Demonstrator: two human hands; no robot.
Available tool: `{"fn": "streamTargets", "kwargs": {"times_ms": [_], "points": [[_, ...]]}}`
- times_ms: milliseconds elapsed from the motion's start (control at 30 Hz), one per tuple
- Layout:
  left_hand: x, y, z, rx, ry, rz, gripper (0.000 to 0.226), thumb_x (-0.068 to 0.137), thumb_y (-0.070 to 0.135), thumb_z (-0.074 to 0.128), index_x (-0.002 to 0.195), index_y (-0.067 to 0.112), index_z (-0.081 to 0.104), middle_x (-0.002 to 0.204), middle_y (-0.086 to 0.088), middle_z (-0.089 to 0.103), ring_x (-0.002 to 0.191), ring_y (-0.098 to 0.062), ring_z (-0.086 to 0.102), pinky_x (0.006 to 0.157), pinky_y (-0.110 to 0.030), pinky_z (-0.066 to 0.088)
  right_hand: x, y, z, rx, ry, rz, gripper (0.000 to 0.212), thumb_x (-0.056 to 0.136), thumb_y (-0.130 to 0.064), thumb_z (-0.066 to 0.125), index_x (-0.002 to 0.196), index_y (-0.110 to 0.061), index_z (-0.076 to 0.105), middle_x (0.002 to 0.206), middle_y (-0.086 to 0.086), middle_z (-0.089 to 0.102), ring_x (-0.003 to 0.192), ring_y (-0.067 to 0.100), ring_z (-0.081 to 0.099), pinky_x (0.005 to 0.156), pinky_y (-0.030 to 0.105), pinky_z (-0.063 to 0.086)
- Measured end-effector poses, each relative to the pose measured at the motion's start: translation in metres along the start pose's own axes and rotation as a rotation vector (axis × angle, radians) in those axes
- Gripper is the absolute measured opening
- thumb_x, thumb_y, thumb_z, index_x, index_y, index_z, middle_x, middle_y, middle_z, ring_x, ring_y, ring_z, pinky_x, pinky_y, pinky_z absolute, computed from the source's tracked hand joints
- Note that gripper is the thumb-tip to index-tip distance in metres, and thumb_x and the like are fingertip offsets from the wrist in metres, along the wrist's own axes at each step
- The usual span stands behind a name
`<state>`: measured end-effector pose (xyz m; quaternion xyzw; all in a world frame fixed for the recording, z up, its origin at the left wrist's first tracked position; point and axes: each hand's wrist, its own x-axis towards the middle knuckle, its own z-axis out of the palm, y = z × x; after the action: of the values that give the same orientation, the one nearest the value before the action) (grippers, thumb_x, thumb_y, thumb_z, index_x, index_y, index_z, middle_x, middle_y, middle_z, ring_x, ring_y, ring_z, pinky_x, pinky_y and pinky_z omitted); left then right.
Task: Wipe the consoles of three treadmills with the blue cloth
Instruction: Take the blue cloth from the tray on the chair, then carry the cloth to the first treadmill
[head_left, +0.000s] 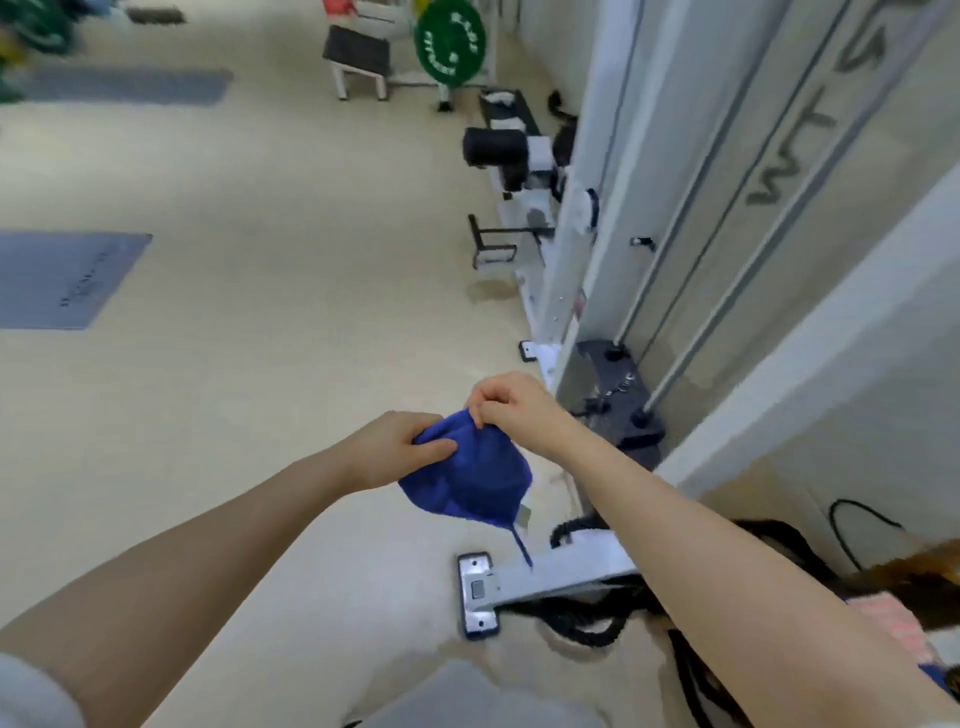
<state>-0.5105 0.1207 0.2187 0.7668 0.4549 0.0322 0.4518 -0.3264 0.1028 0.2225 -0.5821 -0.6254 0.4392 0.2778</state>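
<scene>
The blue cloth (470, 480) hangs bunched in front of me, held between both hands above the beige floor. My left hand (402, 447) grips its left edge with the thumb on top. My right hand (511, 402) pinches the cloth's top edge from above. A thin blue loop dangles from the cloth's lower corner. No treadmill console shows in the head view.
A white cable machine (675, 218) with steel guide rods stands on the right; its white foot (480, 595) juts onto the floor just below the cloth. Black ropes (587, 623) lie beside it. Grey floor mats (67, 280) lie at left, a green weight plate (451, 41) far back.
</scene>
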Motion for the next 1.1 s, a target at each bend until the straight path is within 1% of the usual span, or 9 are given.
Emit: {"fn": "streamTargets", "kwargs": {"times_ms": [133,233,400,500,600,733,833,933,1100], "points": [[-0.116,-0.097,-0.085,-0.253,0.318,-0.206,0.023,0.089,0.028,0.058,0.081,0.007,0.054,0.067,0.006,0.052,0.060,-0.009,0.047,0.056,-0.020,0.038,0.078,-0.103,0.138,-0.009,-0.270,-0.162,0.027,0.080,-0.001,0.045,0.060,-0.016,0.055,0.060,-0.005,0.050,0.058,0.007,0.040,0.056,0.023,0.032],[-0.206,-0.149,-0.116,-0.501,0.587,-0.327,0.026,0.090,0.029,0.056,0.087,0.003,0.055,0.070,0.001,0.057,0.060,-0.011,0.051,0.055,-0.019,0.040,0.102,-0.172,0.240,-0.004,-0.450,-0.288,0.020,0.082,-0.003,0.048,0.066,-0.014,0.056,0.069,-0.003,0.054,0.065,0.009,0.045,0.061,0.022,0.037],[-0.319,-0.207,-0.117,-0.841,1.081,-0.439,0.028,0.096,0.029,0.047,0.073,0.014,0.052,0.065,-0.001,0.052,0.060,-0.015,0.046,0.052,-0.020,0.036,0.105,-0.249,0.378,-0.088,-0.783,-0.486,0.013,0.082,-0.007,0.056,0.077,-0.019,0.058,0.088,-0.003,0.059,0.074,0.009,0.053,0.068,0.019,0.043],[-0.369,-0.230,-0.105,-1.029,1.337,-0.470,0.026,0.095,0.026,0.050,0.072,0.014,0.052,0.063,0.002,0.055,0.058,-0.012,0.050,0.051,-0.019,0.038,0.097,-0.278,0.447,-0.143,-1.033,-0.556,0.018,0.080,-0.007,0.058,0.088,-0.023,0.063,0.097,-0.004,0.065,0.087,0.014,0.060,0.077,0.024,0.050],[-0.411,-0.251,-0.094,-1.183,1.542,-0.502,0.025,0.091,0.025,0.057,0.070,0.014,0.051,0.064,-0.001,0.055,0.061,-0.015,0.051,0.058,-0.025,0.040,0.088,-0.299,0.509,-0.211,-1.292,-0.611,0.023,0.080,-0.008,0.061,0.096,-0.023,0.064,0.096,-0.007,0.066,0.088,0.010,0.061,0.076,0.021,0.050],[-0.451,-0.280,-0.088,-1.318,1.812,-0.564,0.017,0.092,0.021,0.056,0.079,0.011,0.058,0.074,-0.009,0.061,0.068,-0.021,0.057,0.068,-0.033,0.045,0.076,-0.317,0.586,-0.342,-1.447,-0.761,0.037,0.076,-0.008,0.063,0.106,-0.021,0.046,0.094,0.009,0.065,0.082,0.028,0.060,0.079,0.040,0.049],[-0.469,-0.292,-0.092,-1.372,1.991,-0.568,0.017,0.092,0.018,0.054,0.077,0.010,0.055,0.069,-0.006,0.060,0.063,-0.017,0.057,0.063,-0.027,0.045,0.072,-0.327,0.636,-0.431,-1.579,-0.835,0.042,0.077,-0.002,0.057,0.108,-0.023,0.036,0.095,0.018,0.062,0.084,0.035,0.059,0.076,0.046,0.048],[-0.484,-0.297,-0.090,-1.430,2.159,-0.583,0.017,0.092,0.018,0.052,0.081,0.007,0.059,0.075,-0.011,0.060,0.071,-0.019,0.058,0.068,-0.029,0.047,0.071,-0.343,0.678,-0.543,-1.660,-0.978,0.039,0.079,0.002,0.047,0.103,-0.028,0.037,0.092,0.017,0.061,0.080,0.033,0.056,0.071,0.041,0.047],[-0.509,-0.285,-0.059,-1.464,2.371,-0.695,0.020,0.092,0.022,0.055,0.082,0.011,0.068,0.083,-0.009,0.068,0.082,-0.020,0.064,0.074,-0.034,0.048,0.037,-0.362,0.731,-0.600,-1.827,-1.191,0.036,0.078,0.011,0.036,0.092,-0.020,0.049,0.088,-0.001,0.052,0.077,0.018,0.046,0.060,0.014,0.035]]}}
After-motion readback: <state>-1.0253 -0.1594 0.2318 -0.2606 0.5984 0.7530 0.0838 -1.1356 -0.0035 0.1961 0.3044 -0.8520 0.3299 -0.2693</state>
